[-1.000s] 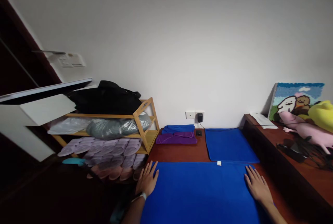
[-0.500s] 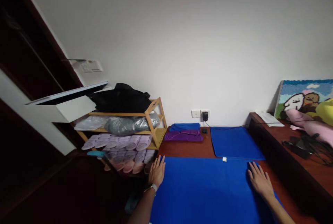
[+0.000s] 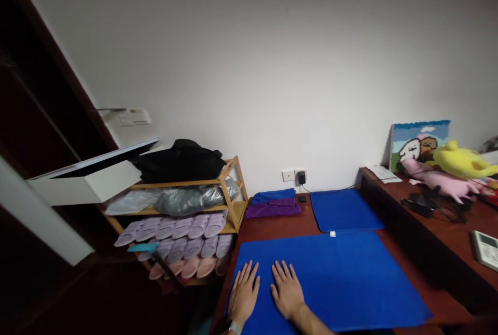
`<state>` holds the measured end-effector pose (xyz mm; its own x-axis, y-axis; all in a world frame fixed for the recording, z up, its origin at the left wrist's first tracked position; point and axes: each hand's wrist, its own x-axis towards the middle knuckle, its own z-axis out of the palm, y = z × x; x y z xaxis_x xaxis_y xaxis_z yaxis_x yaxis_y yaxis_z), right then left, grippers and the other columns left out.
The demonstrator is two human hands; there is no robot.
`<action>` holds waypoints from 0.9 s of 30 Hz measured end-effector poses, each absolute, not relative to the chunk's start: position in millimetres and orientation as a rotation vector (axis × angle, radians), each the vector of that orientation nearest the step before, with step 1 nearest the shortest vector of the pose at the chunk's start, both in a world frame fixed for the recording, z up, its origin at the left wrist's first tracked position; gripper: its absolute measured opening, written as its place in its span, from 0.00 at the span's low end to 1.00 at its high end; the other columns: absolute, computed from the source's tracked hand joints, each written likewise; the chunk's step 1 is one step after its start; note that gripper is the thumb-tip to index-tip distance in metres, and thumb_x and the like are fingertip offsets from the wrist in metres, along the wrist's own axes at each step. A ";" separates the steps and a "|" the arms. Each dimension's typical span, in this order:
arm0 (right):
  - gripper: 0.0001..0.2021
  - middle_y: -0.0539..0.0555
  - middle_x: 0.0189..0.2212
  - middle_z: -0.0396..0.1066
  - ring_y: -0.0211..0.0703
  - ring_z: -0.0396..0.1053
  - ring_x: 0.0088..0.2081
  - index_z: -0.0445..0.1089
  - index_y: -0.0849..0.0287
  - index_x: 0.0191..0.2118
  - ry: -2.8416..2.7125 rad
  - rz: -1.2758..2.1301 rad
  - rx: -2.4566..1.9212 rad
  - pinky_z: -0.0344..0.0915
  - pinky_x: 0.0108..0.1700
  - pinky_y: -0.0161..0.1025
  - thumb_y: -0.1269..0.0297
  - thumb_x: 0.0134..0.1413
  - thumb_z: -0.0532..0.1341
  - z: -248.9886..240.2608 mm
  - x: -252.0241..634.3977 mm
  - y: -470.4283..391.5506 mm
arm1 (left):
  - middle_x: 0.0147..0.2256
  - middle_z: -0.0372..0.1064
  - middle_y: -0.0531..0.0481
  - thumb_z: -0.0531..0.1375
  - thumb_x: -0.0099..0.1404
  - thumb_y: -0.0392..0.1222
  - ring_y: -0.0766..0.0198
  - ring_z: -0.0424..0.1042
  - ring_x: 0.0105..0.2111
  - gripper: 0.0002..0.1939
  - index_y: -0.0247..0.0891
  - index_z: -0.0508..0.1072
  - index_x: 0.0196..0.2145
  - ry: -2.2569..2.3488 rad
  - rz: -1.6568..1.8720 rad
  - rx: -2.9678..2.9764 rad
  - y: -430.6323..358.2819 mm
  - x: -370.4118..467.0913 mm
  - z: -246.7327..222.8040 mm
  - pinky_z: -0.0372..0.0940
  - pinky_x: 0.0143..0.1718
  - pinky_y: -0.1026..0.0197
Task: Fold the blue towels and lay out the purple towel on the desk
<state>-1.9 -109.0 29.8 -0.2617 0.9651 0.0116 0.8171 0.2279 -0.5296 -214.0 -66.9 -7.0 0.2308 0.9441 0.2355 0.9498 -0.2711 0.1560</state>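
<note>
A large blue cloth (image 3: 350, 278) lies flat on the reddish-brown table (image 3: 280, 225), a small white tag at its far edge. Near the cloth's left edge, my left hand (image 3: 244, 293) rests palm down with its fingers spread. My right hand (image 3: 288, 289) lies flat on the same cloth just to the right, fingers stretched out; the two hands do not touch. Behind the large cloth is a folded blue cloth (image 3: 346, 209). Folded purple cloth (image 3: 272, 208) and blue cloth (image 3: 274, 196) sit together at the back left.
A wooden rack (image 3: 233, 215) at the left holds slippers (image 3: 182, 227), plastic-wrapped items and a black bag (image 3: 181, 161). A white box (image 3: 93, 179) juts out beside it. On the raised right surface are plush toys (image 3: 443, 179), cables and a calculator (image 3: 486, 249). A charger (image 3: 302, 177) is plugged into the wall.
My right hand has moved left across the large cloth, close to my left hand. My left hand is now lower and further onto the cloth. The view has shifted toward the right.
</note>
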 end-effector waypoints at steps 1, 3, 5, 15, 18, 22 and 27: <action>0.31 0.49 0.74 0.41 0.50 0.35 0.74 0.45 0.51 0.73 -2.164 0.597 -1.670 0.34 0.74 0.56 0.49 0.69 0.40 28.3 6.1 -109.8 | 0.69 0.56 0.51 0.47 0.75 0.47 0.56 0.54 0.69 0.26 0.49 0.61 0.68 -1.878 -0.443 -2.454 -65.6 -214.1 -5.6 0.52 0.70 0.44; 0.31 0.48 0.73 0.42 0.50 0.36 0.74 0.46 0.50 0.73 -2.132 0.551 -1.760 0.34 0.74 0.57 0.48 0.69 0.40 26.8 37.2 -114.9 | 0.69 0.57 0.50 0.46 0.75 0.47 0.56 0.55 0.69 0.26 0.48 0.62 0.68 -1.866 -0.443 -2.467 -63.2 -213.0 -1.9 0.52 0.70 0.44; 0.32 0.49 0.73 0.43 0.51 0.37 0.74 0.47 0.51 0.73 -2.061 0.487 -1.916 0.35 0.73 0.57 0.48 0.69 0.40 24.8 84.3 -124.6 | 0.69 0.57 0.50 0.45 0.75 0.47 0.56 0.55 0.69 0.26 0.47 0.62 0.68 -1.862 -0.452 -2.466 -61.8 -211.4 0.7 0.51 0.70 0.44; 0.38 0.50 0.73 0.46 0.53 0.41 0.73 0.47 0.56 0.73 -1.540 0.131 -2.603 0.43 0.71 0.55 0.45 0.62 0.37 -36.9 354.9 -204.1 | 0.69 0.57 0.49 0.45 0.75 0.48 0.57 0.54 0.69 0.27 0.46 0.62 0.68 -1.891 -0.423 -2.450 -60.2 -207.9 6.2 0.50 0.70 0.45; 0.40 0.50 0.73 0.46 0.53 0.43 0.73 0.49 0.57 0.73 -1.520 0.086 -2.625 0.46 0.71 0.55 0.45 0.60 0.37 -50.4 382.4 -215.5 | 0.69 0.57 0.50 0.45 0.74 0.48 0.57 0.55 0.69 0.27 0.46 0.63 0.68 -1.898 -0.382 -2.472 -60.5 -210.7 6.6 0.52 0.70 0.46; 0.39 0.54 0.71 0.51 0.56 0.45 0.72 0.56 0.61 0.71 -1.537 -0.003 -2.579 0.44 0.71 0.58 0.47 0.60 0.38 -41.6 368.4 -205.8 | 0.68 0.60 0.52 0.47 0.73 0.50 0.56 0.58 0.68 0.27 0.48 0.66 0.65 -1.859 -0.459 -2.450 -58.9 -222.3 -1.0 0.55 0.68 0.46; 0.35 0.55 0.71 0.53 0.54 0.44 0.73 0.58 0.60 0.70 -1.692 0.107 -2.264 0.42 0.72 0.56 0.49 0.65 0.39 9.3 272.2 -150.4 | 0.64 0.67 0.51 0.46 0.72 0.49 0.54 0.65 0.64 0.25 0.47 0.74 0.59 -1.881 -0.555 -2.390 -44.9 -221.6 1.3 0.61 0.65 0.48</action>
<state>272.2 -150.4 9.3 0.2991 0.9459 0.1255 0.9227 -0.2531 -0.2908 -221.6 -44.9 1.3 0.1961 0.9311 0.3075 0.9490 -0.2591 0.1795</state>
